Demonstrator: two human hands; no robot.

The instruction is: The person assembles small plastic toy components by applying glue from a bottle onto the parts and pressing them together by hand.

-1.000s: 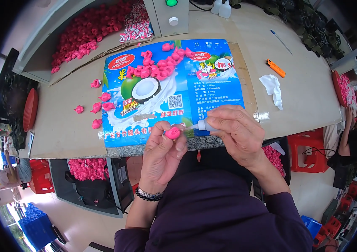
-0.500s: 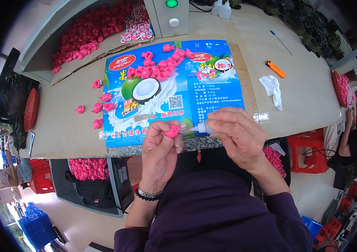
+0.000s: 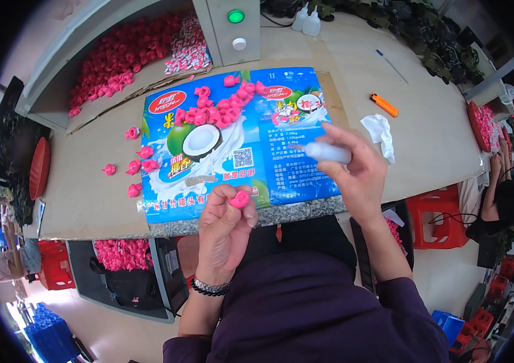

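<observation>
Head view.

Left hand [image 3: 223, 227]: thumb and fingers clamped on one small pink piece [image 3: 240, 199], held up near the bench's front edge.

Right hand [image 3: 358, 175]: slightly blurred, clamped on a white squeeze bottle [image 3: 331, 153]; the nozzle points left, apart from the pink piece.

Bracelets [image 3: 209, 287]: dark and pale beads, on the left hand's wrist.

Bench [image 3: 81, 196]: beige top, under and beyond both hands.

Cardboard sheet [image 3: 287, 189]: blue, printed with a coconut; flat on the bench, beneath and beyond the hands.

Cluster of pink pieces [image 3: 214, 114]: on the sheet, beyond the left hand.

Loose pink pieces [image 3: 134, 166]: several, to the left of and beyond the left hand, some off the sheet.

White tissue [image 3: 380, 136]: crumpled, just beyond the right hand.

Orange tool [image 3: 384, 104]: beyond the tissue from the right hand.

Pen [image 3: 392, 66]: farther out from the right hand.

Two spare bottles [image 3: 312, 24]: white, upright, well beyond the right hand.

Black bag [image 3: 133, 289]: below the bench, to the left of the left hand.
</observation>
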